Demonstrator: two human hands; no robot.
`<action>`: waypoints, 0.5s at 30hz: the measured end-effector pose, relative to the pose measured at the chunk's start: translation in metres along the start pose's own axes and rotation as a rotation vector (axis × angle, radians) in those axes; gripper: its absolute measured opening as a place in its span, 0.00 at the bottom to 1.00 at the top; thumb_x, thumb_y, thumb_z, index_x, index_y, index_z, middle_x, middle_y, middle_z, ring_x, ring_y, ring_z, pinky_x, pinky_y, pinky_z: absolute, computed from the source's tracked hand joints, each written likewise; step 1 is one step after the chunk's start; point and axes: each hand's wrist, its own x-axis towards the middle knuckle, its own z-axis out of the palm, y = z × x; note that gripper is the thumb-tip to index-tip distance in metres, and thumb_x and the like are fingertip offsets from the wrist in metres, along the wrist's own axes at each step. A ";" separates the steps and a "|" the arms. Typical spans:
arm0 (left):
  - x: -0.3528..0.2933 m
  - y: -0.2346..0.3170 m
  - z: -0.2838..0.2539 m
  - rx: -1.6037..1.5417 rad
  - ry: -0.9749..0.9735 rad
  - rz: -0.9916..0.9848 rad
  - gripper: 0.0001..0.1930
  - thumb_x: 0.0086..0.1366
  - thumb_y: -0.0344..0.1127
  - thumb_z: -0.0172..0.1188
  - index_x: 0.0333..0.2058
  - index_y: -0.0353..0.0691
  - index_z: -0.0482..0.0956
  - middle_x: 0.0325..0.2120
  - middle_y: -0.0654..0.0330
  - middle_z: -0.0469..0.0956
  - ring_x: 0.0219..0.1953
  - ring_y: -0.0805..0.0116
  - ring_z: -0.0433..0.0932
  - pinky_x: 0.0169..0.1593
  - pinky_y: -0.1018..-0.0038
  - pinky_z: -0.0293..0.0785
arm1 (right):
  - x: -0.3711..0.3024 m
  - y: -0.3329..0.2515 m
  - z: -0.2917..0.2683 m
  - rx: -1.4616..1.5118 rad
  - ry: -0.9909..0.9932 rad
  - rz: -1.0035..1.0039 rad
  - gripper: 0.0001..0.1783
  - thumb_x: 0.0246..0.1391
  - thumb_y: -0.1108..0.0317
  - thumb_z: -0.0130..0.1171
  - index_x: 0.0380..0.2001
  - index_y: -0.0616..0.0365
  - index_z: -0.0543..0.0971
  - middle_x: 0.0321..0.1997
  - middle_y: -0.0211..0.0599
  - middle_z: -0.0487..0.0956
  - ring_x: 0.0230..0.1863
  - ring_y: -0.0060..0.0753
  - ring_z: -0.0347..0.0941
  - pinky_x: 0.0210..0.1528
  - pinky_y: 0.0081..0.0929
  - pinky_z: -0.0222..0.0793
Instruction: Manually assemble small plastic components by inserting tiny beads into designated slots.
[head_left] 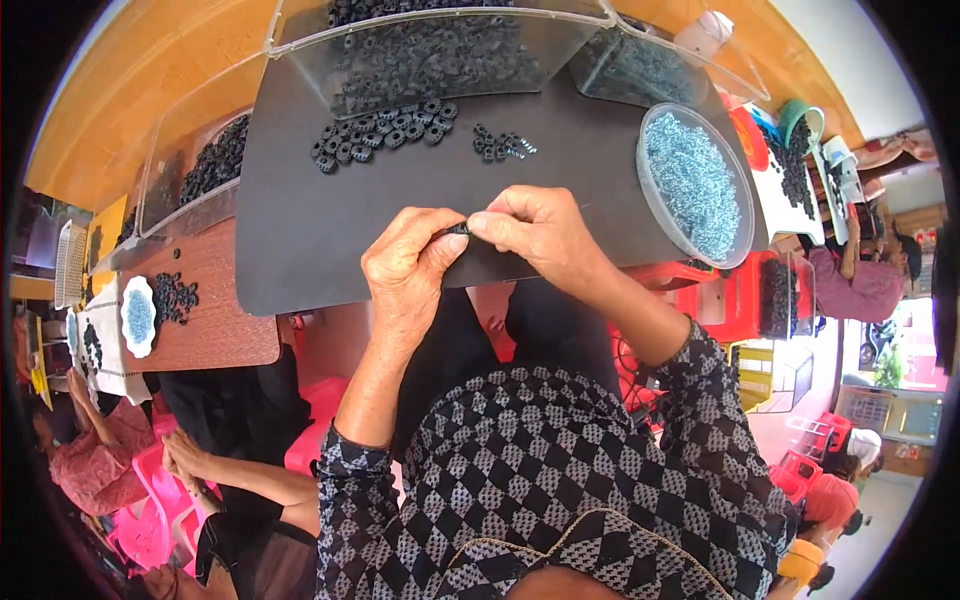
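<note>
Over the front edge of the dark table (290, 240), my left hand (405, 260) pinches a small black plastic piece (457, 229) between thumb and fingers. My right hand (540, 230) meets it from the other side, its thumb and fingertips pressed together at the piece's end. Whatever those right fingertips grip is too small to make out. Beyond my hands lies a loose heap of black ring-like plastic parts (385, 134). To its right sits a small cluster of black pieces (490, 143) with tiny shiny metal parts (520, 147) beside it.
A clear round tub (645, 190) of small bluish metal parts stands at the right. Clear bins (435, 85) of black parts line the far edge. At left, a brown table (220, 330) holds black pieces and a white dish (150, 318). Other people sit on both sides.
</note>
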 end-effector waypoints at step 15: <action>0.003 -0.012 0.003 -0.347 0.061 -0.232 0.07 0.53 0.24 0.64 0.33 0.31 0.79 0.26 0.63 0.76 0.26 0.78 0.73 0.32 0.83 0.70 | 0.061 0.032 -0.037 -1.093 0.303 -0.720 0.07 0.39 0.69 0.63 0.24 0.58 0.77 0.25 0.38 0.72 0.33 0.41 0.69 0.36 0.36 0.65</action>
